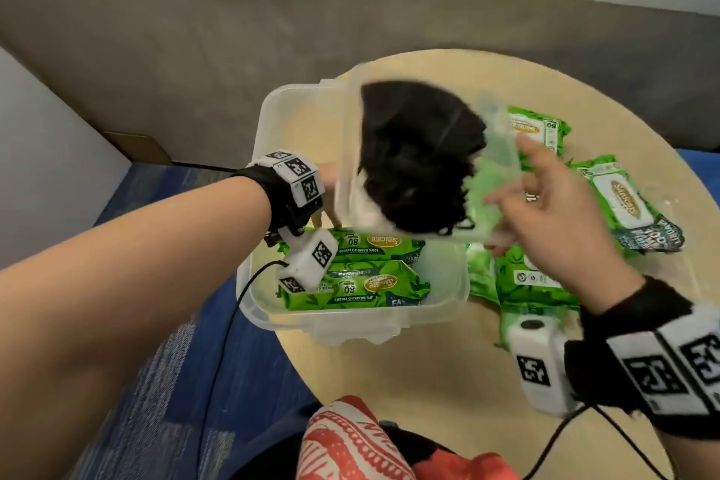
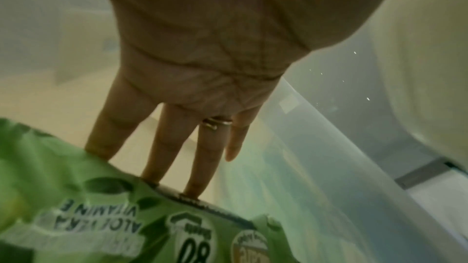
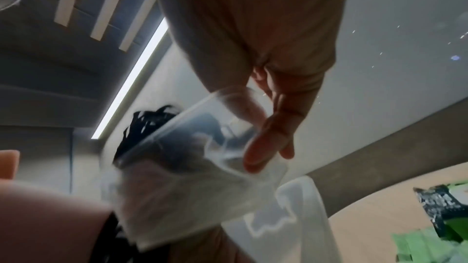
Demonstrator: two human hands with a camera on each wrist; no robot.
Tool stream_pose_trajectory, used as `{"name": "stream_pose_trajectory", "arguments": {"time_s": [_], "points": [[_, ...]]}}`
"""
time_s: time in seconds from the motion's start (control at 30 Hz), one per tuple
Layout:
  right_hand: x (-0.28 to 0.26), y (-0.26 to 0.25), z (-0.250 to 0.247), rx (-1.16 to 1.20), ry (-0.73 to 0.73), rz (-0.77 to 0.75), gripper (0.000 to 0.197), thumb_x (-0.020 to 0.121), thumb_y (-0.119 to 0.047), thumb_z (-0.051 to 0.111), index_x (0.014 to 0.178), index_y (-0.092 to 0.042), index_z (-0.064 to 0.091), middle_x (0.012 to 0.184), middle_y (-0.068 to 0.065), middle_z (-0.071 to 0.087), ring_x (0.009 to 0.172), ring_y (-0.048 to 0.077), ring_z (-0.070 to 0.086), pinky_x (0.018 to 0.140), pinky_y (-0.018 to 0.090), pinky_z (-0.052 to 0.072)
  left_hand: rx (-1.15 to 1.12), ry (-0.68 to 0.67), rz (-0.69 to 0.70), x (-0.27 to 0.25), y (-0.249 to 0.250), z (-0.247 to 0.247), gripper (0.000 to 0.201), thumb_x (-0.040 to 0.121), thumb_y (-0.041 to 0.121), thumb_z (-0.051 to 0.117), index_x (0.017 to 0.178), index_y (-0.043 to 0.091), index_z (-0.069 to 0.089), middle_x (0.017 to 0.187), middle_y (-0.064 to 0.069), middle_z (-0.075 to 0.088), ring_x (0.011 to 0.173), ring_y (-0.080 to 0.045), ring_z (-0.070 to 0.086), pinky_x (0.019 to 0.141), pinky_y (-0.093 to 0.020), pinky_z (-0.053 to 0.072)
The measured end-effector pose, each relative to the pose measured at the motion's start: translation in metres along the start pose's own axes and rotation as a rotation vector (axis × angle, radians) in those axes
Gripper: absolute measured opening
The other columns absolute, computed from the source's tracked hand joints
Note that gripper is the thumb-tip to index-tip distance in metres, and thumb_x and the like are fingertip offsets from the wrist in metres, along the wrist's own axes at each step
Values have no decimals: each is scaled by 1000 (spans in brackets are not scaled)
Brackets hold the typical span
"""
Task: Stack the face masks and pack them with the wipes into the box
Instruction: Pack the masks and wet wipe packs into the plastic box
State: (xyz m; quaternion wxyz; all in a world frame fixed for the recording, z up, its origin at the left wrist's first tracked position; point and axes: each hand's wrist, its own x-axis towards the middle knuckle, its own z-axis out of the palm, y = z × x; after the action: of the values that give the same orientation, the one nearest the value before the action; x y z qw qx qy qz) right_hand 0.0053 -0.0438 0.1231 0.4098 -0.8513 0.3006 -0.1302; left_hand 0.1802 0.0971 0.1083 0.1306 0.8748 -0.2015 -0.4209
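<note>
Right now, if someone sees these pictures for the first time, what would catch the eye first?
First, the small clear container tilted in mid-air above the table, with black face masks inside; the right hand grips its edge. Next, the big clear box below it, holding two bright green wipes packs, with the left hand reaching in and its fingers touching a pack. More green packs lie on the round table at the right.

The right hand (image 3: 268,119) holds a small see-through tub (image 3: 192,147) up in the air, tipped on its side. The fingers (image 3: 263,147) press on the outside of its wall. Black face masks (image 3: 152,125) sit inside, and their thin loops poke out. Down low is the tan table (image 3: 375,217) with green wipes packs (image 3: 435,235).
</note>
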Motion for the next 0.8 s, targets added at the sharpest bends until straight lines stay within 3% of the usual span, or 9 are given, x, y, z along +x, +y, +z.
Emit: {"name": "stream_pose_trajectory", "arguments": {"time_s": [0.1,0.17,0.33,0.43,0.5,0.57,0.63,0.7,0.8], "points": [[-14,4,20,-158,-79,-17,64,92,-6,46,148,-20,19,81,15,64,64,27,62,62,30,50,480,119,21,-14,-5,-13,53,93,14,52,141,3,32,120,-21,54,101,-28,53,72,-21,41],[-19,8,27,-207,-112,-14,65,92,-5,44,149,-18,14,89,16,65,73,32,61,71,33,50,254,20,-14,-19,6,-6,46,98,1,35,142,-6,21,143,-26,36,128,-33,39,72,-14,38],[-29,15,30,-268,-153,-27,66,91,-2,43,148,-18,15,93,17,65,69,29,55,74,44,44,-147,103,86,1,11,-4,40,97,-12,22,129,-27,4,144,-41,15,138,-44,20,89,-14,33],[-34,13,38,-316,-187,-58,66,91,-1,43,148,-16,15,91,16,64,68,22,50,70,35,37,-209,37,155,18,-4,-6,68,94,24,53,138,-15,19,142,-29,31,138,-37,27,101,-24,29],[-32,12,42,-359,-175,-60,66,91,0,42,149,-15,13,90,15,61,77,23,46,67,30,29,-289,84,56,20,-11,-16,69,93,44,49,140,-3,31,137,-17,40,135,-32,34,97,-26,39],[-29,12,45,-415,-179,-51,67,91,-1,41,149,-15,10,87,11,54,79,22,42,64,26,22,-199,37,12,23,-16,-26,40,99,22,42,132,0,45,120,-11,46,124,-30,49,63,-15,50],[-27,12,48,-490,-215,-44,68,92,-5,40,150,-17,5,89,9,48,83,25,44,68,27,24,-65,-37,9,29,-18,-37,19,96,12,47,94,1,63,97,-12,57,75,-22,69,43,-17,47],[-27,11,52,-597,-278,-31,68,93,-9,37,150,-18,0,97,11,48,83,27,46,68,33,30,1,-10,1,30,-19,-41,29,97,23,47,82,2,61,79,-9,61,54,-19,62,50,-24,50],[-31,9,60,-802,-344,-40,68,93,-7,34,149,-14,-4,120,16,44,83,28,47,67,34,33,58,6,52,24,-15,-44,32,98,32,43,104,7,62,90,-6,61,68,-24,60,64,-30,50]]}}
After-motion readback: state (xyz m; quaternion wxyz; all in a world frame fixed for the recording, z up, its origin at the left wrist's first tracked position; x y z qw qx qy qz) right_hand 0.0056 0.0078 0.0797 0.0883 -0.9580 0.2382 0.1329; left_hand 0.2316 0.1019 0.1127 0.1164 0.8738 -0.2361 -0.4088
